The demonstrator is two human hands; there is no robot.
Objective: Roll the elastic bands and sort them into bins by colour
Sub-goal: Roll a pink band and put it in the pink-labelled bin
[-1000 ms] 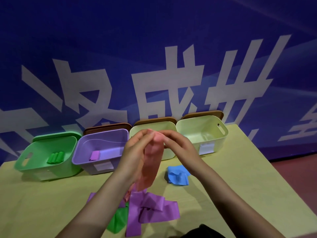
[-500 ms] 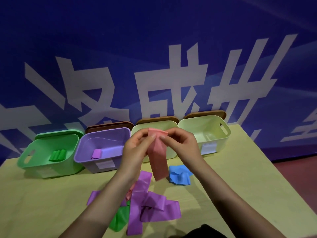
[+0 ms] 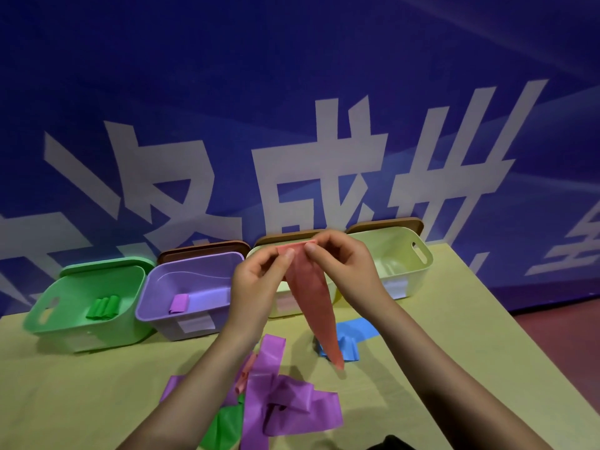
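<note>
over the yellow table [image 3: 487,368] by a blue banner [image 3: 292,92], both hands' fingers [image 3: 287,254] pinch the pink band [image 3: 311,297].

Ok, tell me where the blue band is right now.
In the head view the blue band lies crumpled on the table, right of centre, behind the hanging pink band.

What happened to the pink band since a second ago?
Both hands, left hand and right hand, went on pinching the pink band at its top edge. It was bunched; now it hangs straight, its tip lifted off the table. The bins and the purple bands stayed put.
</note>
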